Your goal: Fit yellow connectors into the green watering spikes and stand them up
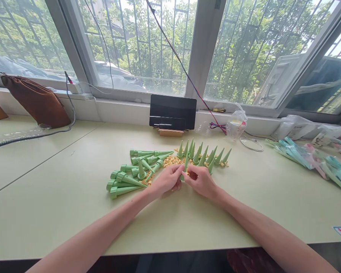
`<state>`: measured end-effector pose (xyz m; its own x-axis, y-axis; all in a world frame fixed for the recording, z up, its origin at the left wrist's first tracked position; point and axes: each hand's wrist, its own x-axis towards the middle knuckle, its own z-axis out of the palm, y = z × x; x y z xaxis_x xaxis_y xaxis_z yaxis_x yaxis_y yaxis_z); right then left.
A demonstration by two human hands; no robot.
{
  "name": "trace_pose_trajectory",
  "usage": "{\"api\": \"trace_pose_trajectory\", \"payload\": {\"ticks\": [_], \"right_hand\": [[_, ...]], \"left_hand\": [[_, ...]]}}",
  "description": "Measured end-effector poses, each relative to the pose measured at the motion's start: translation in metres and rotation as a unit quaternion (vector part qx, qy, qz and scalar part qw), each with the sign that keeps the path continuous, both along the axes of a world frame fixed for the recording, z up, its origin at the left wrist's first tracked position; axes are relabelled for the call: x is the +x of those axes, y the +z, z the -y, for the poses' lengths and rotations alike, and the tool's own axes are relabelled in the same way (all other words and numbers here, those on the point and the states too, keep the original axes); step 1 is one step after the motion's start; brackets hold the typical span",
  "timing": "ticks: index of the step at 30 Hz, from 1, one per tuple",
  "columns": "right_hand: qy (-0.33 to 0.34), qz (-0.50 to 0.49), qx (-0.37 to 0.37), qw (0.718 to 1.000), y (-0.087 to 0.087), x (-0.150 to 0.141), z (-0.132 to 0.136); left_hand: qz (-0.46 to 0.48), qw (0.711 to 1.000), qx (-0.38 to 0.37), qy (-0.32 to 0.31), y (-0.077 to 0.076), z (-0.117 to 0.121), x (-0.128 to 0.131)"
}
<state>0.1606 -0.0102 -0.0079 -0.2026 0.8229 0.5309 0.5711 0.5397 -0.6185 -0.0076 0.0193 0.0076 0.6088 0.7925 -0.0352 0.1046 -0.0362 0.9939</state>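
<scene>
Fingers (179, 170) of left hand (168, 179) closed on green cone (186, 161); long axis near vertical, tip up. Yellow piece (188, 174) apparently pinched by right hand (201, 181), low at cone's right side. Cone flanked by both hands, neither clearly nearer. Forearms (108, 229) angled inward, hands held low over surface (159, 227). Upright cones (198, 154) seen beyond right hand.

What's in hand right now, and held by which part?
Left hand: green cone-shaped spike, tip up, held low on its taper. Right hand: small yellow fitting beside it, between thumb and forefinger; exact grip spot unclear.
</scene>
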Motion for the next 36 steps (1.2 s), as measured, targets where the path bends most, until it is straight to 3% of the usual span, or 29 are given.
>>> {"api": "trace_pose_trajectory", "payload": {"ticks": [4,8,13,18,22,27,36], "right_hand": [[0.015,-0.005,-0.007,1.0,0.002,0.001,0.0],[0.026,0.001,-0.015,1.0,0.002,0.001,-0.001],[-0.02,-0.008,-0.035,0.999,0.001,0.004,-0.003],[-0.081,-0.018,-0.025,0.996,-0.002,0.007,-0.008],[-0.089,-0.007,-0.017,0.996,-0.005,0.009,-0.01],[-0.094,-0.01,-0.023,0.995,-0.004,0.01,-0.01],[-0.107,-0.021,-0.025,0.994,0.0,0.009,-0.01]], "left_hand": [[-0.019,0.994,0.095,0.049,0.007,-0.001,-0.002],[-0.082,0.965,0.23,0.093,0.008,-0.002,-0.004],[-0.119,0.939,0.29,0.142,0.004,-0.005,-0.005],[-0.155,0.916,0.324,0.178,0.001,-0.007,-0.006],[-0.18,0.916,0.32,0.158,-0.001,-0.006,-0.006],[-0.172,0.913,0.323,0.18,-0.003,-0.005,-0.005],[-0.115,0.939,0.291,0.142,-0.005,-0.001,0.0]]}}
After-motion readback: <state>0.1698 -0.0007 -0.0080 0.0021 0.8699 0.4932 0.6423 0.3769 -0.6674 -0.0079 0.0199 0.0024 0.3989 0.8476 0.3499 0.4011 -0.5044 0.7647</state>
